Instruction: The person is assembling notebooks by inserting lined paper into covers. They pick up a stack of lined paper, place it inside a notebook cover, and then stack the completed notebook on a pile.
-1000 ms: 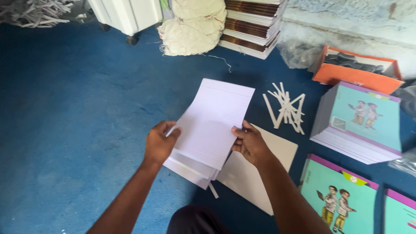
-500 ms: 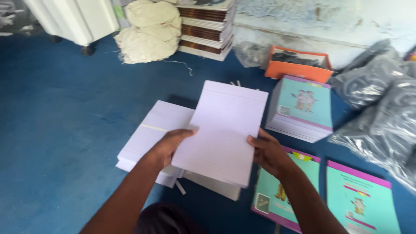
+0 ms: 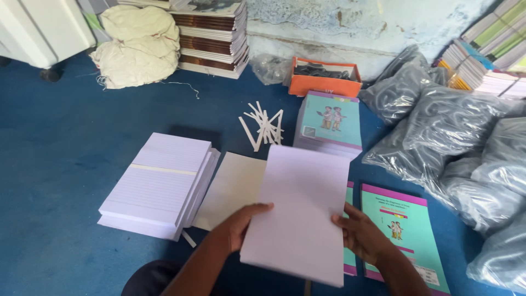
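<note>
Both hands grip one white paper bundle (image 3: 301, 214): the left hand (image 3: 241, 225) is clamped on its left edge, the right hand (image 3: 361, 235) on its right. Half a second ago it hung over the cream sheet (image 3: 233, 186); now it has shifted right, overlapping a teal booklet (image 3: 400, 225), clear of the lined stack (image 3: 159, 183) on the blue floor (image 3: 60, 159).

Both hands hold a white sheet bundle (image 3: 301, 214) above the blue floor (image 3: 55, 164): left hand (image 3: 241, 225) on its left edge, right hand (image 3: 364, 235) on its right edge. Lined paper stack (image 3: 159, 183) lies to the left, w/ a cream sheet (image 3: 233, 189) beside it. Teal covers (image 3: 402, 225) lie under and right of the bundle. Grey plastic bags (image 3: 455, 137) at far right.
</note>
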